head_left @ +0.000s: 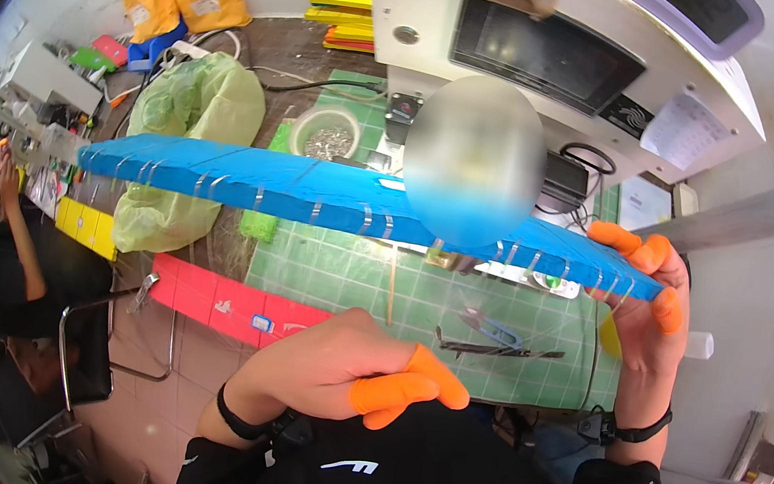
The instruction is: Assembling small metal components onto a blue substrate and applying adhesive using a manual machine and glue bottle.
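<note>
A long blue strip (314, 192), flat on top with short silvery bands along its near edge, stretches across the view above the bench. My right hand (647, 293), with orange finger covers, grips its right end between thumb and fingers. My left hand (337, 368) is apart from the strip, nearer my chest. Its orange-covered thumb and fingertips are drawn together in a pinch; whether anything thin is between them cannot be made out. Under the strip lies a green gridded cutting mat (342, 270), with small blue-handled snips (493, 330) on it.
A white machine with a dark screen (548, 57) stands behind the mat. A tub of small metal pieces (328, 136) and a pale green plastic bag (202, 101) are at left. A red strip (216, 298) lies along the near edge. Another person (20, 255) sits far left.
</note>
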`<move>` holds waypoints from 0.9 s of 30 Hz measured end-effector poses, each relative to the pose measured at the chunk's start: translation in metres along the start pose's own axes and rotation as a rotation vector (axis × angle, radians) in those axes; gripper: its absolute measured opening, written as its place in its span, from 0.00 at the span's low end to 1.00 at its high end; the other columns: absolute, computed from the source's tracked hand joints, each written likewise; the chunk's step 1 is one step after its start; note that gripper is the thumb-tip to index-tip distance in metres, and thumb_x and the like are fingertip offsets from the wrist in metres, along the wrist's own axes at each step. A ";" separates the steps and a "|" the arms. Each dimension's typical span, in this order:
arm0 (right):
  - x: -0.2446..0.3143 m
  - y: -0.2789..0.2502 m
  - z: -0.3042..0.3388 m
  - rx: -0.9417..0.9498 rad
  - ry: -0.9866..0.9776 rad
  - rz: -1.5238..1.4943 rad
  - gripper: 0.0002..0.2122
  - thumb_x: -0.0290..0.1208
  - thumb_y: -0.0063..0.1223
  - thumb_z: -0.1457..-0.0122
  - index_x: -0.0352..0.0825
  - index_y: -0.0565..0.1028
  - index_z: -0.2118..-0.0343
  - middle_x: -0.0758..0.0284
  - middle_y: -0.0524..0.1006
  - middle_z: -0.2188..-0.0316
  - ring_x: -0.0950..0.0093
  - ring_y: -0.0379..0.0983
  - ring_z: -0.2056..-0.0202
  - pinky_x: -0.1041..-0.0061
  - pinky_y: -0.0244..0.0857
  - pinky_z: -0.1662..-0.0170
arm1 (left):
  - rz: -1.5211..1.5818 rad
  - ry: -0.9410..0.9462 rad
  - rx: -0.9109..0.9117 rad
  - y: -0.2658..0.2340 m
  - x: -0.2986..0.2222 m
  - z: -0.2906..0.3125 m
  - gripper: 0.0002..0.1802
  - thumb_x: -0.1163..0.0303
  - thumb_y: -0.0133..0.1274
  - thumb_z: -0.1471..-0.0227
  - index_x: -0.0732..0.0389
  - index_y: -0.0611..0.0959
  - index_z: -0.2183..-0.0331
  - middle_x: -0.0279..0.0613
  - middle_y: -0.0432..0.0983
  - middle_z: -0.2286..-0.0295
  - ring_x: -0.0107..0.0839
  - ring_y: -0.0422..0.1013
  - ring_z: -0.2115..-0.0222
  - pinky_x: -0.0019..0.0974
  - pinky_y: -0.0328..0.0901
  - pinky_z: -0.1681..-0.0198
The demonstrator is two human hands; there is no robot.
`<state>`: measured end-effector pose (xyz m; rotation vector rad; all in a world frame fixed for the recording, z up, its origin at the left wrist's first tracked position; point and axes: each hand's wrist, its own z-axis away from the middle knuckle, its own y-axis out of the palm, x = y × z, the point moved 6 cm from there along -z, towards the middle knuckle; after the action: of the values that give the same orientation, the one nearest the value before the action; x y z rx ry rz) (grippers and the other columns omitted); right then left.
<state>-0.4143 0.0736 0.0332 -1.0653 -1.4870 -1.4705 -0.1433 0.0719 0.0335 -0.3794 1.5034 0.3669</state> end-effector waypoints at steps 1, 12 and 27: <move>-0.003 0.001 -0.002 -0.007 0.002 -0.004 0.24 0.45 0.72 0.53 0.34 0.74 0.60 0.40 0.72 0.49 0.61 0.79 0.57 0.66 0.77 0.56 | 0.029 -0.004 0.007 0.000 0.000 -0.001 0.15 0.66 0.45 0.35 0.60 0.85 0.57 0.31 0.73 0.87 0.23 0.71 0.85 0.26 0.63 0.78; -0.016 -0.030 0.002 -0.017 0.033 -0.058 0.24 0.47 0.71 0.50 0.36 0.72 0.60 0.44 0.73 0.48 0.65 0.80 0.60 0.70 0.78 0.57 | 0.139 -0.009 -0.010 -0.001 0.024 -0.003 0.18 0.64 0.41 0.32 0.64 0.82 0.59 0.35 0.73 0.86 0.24 0.71 0.83 0.29 0.65 0.74; -0.005 -0.032 0.000 -0.001 -0.014 -0.064 0.22 0.43 0.69 0.48 0.34 0.70 0.61 0.46 0.73 0.49 0.62 0.78 0.57 0.71 0.80 0.57 | 0.116 0.070 -0.001 -0.008 0.028 -0.007 0.18 0.64 0.39 0.31 0.65 0.81 0.58 0.36 0.73 0.86 0.24 0.72 0.83 0.29 0.65 0.74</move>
<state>-0.4424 0.0741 0.0168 -1.0386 -1.5436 -1.5107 -0.1448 0.0613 0.0057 -0.3090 1.5978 0.4497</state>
